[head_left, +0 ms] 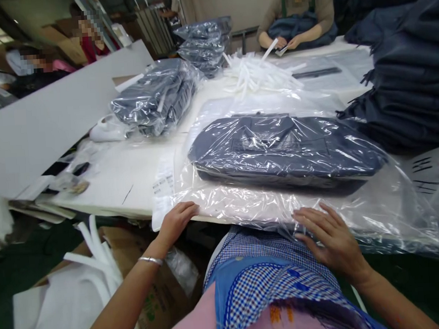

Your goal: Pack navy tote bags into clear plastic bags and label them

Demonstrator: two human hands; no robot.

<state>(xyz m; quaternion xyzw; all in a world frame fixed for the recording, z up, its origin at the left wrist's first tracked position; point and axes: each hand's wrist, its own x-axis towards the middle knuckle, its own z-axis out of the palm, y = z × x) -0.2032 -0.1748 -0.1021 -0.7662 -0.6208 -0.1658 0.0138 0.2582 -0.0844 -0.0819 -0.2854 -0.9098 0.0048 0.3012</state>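
Observation:
In front of me a folded dark navy garment (271,154), apparently with a pocket or flap on top, lies inside a clear plastic bag (244,205). Loose film from the bag hangs over the table's front edge. At the bag's near left corner, my left hand (180,220) has its fingers closed together on the film. My right hand (330,237) rests on the bag's near edge to the right, fingers spread and thumb apart. Beside my left hand, paper labels (163,183) with small print show near the bag's left side.
Bagged dark garments (152,96) lie at the back left, with another bagged stack (207,46) behind. White strips (254,75) are heaped mid-table. Dark garments (414,73) pile up at right. Across the table a person (298,20) handles something small. A cardboard box (152,278) stands below left.

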